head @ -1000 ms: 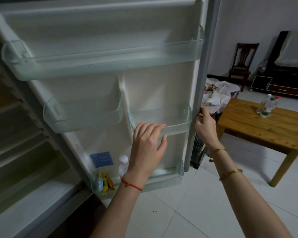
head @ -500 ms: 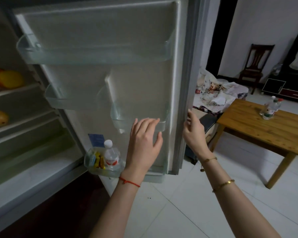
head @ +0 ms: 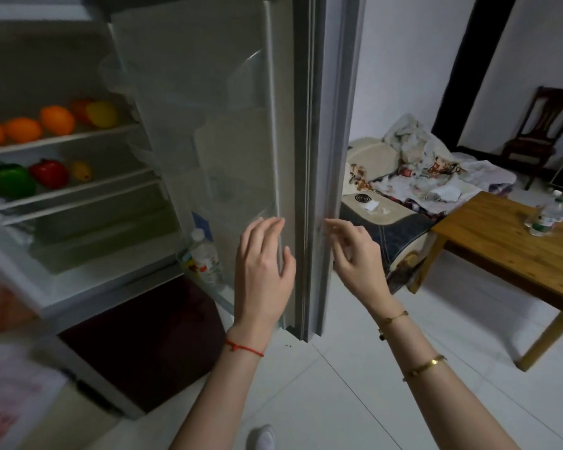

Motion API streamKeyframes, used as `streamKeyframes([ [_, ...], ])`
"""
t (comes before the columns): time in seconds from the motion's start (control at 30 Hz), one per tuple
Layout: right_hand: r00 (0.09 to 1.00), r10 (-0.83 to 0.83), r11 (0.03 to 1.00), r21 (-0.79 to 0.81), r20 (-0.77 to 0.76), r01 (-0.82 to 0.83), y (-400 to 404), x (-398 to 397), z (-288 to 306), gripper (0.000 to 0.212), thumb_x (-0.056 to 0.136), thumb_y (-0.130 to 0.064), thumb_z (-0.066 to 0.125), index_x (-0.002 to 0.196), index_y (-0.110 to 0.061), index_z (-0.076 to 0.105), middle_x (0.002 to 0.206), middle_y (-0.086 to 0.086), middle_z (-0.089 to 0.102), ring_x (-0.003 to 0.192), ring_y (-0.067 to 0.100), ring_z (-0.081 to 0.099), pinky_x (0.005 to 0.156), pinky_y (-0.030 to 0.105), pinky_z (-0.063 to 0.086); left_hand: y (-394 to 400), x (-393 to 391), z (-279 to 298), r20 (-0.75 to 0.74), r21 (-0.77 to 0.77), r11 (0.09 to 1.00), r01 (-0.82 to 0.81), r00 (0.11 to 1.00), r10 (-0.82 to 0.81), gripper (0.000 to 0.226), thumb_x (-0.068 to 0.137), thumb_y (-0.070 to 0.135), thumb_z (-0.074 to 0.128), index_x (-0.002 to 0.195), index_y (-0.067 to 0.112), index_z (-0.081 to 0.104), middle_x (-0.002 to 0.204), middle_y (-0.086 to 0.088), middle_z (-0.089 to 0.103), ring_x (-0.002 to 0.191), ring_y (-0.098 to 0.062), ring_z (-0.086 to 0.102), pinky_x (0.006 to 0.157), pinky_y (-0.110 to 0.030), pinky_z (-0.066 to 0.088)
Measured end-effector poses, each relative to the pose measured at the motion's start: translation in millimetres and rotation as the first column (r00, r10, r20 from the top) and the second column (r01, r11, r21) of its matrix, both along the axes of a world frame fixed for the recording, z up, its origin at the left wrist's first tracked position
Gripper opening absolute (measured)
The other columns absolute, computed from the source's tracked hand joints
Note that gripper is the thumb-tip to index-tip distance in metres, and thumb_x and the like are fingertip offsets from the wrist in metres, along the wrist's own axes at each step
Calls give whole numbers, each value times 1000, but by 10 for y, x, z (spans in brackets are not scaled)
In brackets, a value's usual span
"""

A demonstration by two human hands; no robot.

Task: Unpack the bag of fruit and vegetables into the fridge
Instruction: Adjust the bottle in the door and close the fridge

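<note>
The fridge door (head: 241, 125) stands edge-on in front of me, partly swung. My left hand (head: 264, 271) lies flat and open against the door's inner side near its edge. My right hand (head: 355, 254) is open at the door's outer edge, fingertips touching it. Inside the fridge, several orange fruits (head: 23, 128) and a yellow one (head: 103, 113) lie on the upper shelf. A green pepper (head: 12, 180), a red fruit (head: 49, 173) and a small yellow fruit (head: 82, 170) lie on the shelf below. A white plastic bag with red print (head: 10, 394) shows at the bottom left.
A water bottle (head: 205, 258) stands in the door's lowest bin. A wooden table (head: 507, 254) with bottles (head: 546, 216) is at the right. A cluttered sofa (head: 413, 177) sits behind it, a dark chair (head: 546, 131) farther back. White tile floor (head: 338, 384) lies below.
The fridge door has swung from facing me to nearly edge-on. Both hands moved with it. The shelves with fruit came into view at the left.
</note>
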State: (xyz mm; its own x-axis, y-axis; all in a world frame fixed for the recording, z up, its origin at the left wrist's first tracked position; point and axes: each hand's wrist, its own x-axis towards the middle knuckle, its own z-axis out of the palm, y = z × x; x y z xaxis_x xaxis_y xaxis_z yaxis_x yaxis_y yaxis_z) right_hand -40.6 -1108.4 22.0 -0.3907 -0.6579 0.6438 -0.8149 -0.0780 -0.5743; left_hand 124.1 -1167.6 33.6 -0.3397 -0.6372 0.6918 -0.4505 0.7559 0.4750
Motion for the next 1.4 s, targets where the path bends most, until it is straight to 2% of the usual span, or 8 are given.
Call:
streamKeyframes([
  [0.13, 1000, -23, 984, -175, 6, 23, -5, 124, 78, 31, 95, -13, 55, 125, -9, 52, 109, 3, 52, 99, 16, 51, 86, 33, 48, 152, 179, 30, -22, -13, 999, -35, 999, 35, 40, 90, 10, 54, 130, 7, 57, 129, -6, 57, 125, -19, 49, 107, -35, 41],
  [0.37, 982, 169, 971, -160, -79, -180, -50, 578, 148, 42, 97, -11, 54, 139, -8, 47, 133, 5, 51, 123, 7, 42, 100, 12, 35, 386, 522, 7, -28, 67, 991, -113, 993, 115, 47, 92, 10, 57, 138, 12, 51, 140, 0, 50, 129, -10, 47, 109, -20, 36],
  [0.53, 954, 287, 939, -173, -90, -298, -64, 949, 67, 44, 98, -10, 52, 142, -9, 44, 140, 1, 48, 128, 14, 44, 103, 39, 43, 550, 799, -45, -73, 149, 979, -137, 986, 149, 50, 93, 12, 58, 141, 23, 48, 151, 3, 38, 135, -8, 40, 107, -15, 33],
  [0.63, 930, 353, 916, -164, -100, -366, -69, 1153, 53, 47, 100, -11, 49, 145, -11, 40, 144, -1, 43, 132, 12, 40, 99, 42, 48, 582, 1004, -55, -60, 178, 974, -140, 986, 153, 52, 93, 15, 59, 142, 24, 46, 156, 5, 30, 141, -10, 33, 109, -19, 32],
  [0.8, 916, 383, 911, -118, -119, -396, -61, 1510, 55, 49, 100, -11, 46, 147, -13, 37, 148, -2, 42, 134, 15, 36, 115, 30, 30, 603, 1328, -98, 20, 230, 959, -169, 985, 169, 58, 95, 20, 57, 149, 24, 36, 163, 9, 10, 148, -11, 18, 107, -9, 19],
  [1.0, 877, 461, 886, 20, -136, -463, -117, 1959, 89, 56, 100, -10, 43, 152, -18, 27, 157, -5, 30, 144, 14, 24, 119, 20, 15, 663, 1731, -119, 43, 306, 930, -204, 979, 201, 62, 96, 19, 56, 152, 20, 30, 163, 7, 8, 145, -9, 20, 90, 12, 13],
  [1.2, 815, 566, 824, 120, -125, -554, -280, 2375, 146, 61, 99, -9, 42, 154, -25, 19, 160, -12, 19, 149, 12, 8, 122, 34, 15, 548, 2144, -56, 53, 349, 905, -243, 969, 240, 62, 96, 17, 55, 152, 23, 27, 164, 6, 6, 146, -13, 22, 107, -17, 18],
  [1.4, 745, 644, 765, 161, -177, -623, -543, 2712, 184, 62, 99, -8, 43, 154, -24, 19, 161, -12, 17, 149, 6, 0, 122, 33, 11, 342, 2547, -45, 27, 402, 870, -286, 953, 301, 65, 97, 16, 54, 153, 23, 22, 164, 5, 8, 146, -12, 21, 107, -19, 16],
])
